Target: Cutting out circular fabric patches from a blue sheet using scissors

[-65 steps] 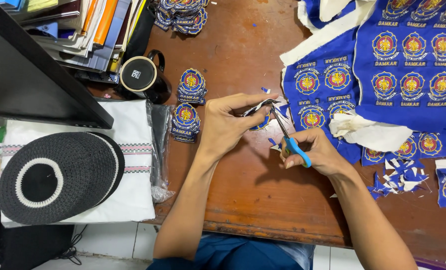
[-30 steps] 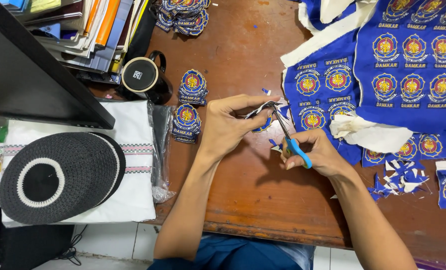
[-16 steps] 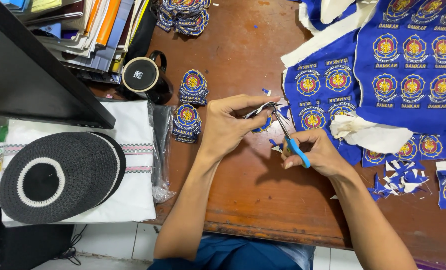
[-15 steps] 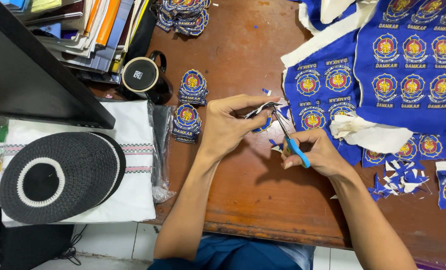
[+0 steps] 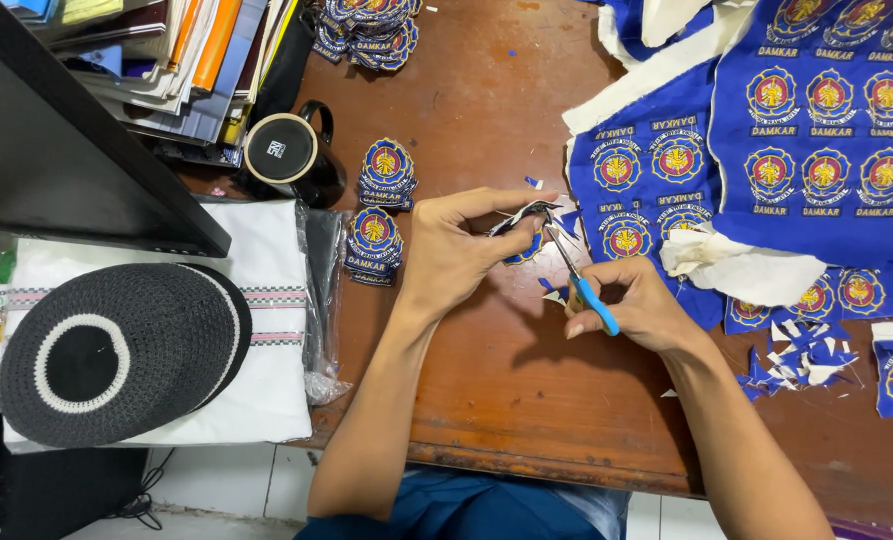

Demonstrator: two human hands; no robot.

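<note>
My left hand (image 5: 457,250) pinches a small blue embroidered patch (image 5: 525,222) with white backing above the brown wooden table (image 5: 487,380). My right hand (image 5: 632,305) grips blue-handled scissors (image 5: 579,280), whose blades point up-left into the edge of the patch. Blue fabric sheets of uncut round emblems (image 5: 817,120) lie to the right. Two stacks of cut patches (image 5: 377,215) sit just left of my left hand.
A black mug (image 5: 287,150) stands by a pile of books and folders (image 5: 187,70). A black-and-white knitted cap (image 5: 107,350) rests on a folded white cloth at the left. Blue and white offcuts (image 5: 797,365) lie at the right. Another patch stack (image 5: 367,25) sits at the far edge.
Both hands stay in place; the scissors keep working at the patch edge, and the patch has turned slightly between my left fingers.
</note>
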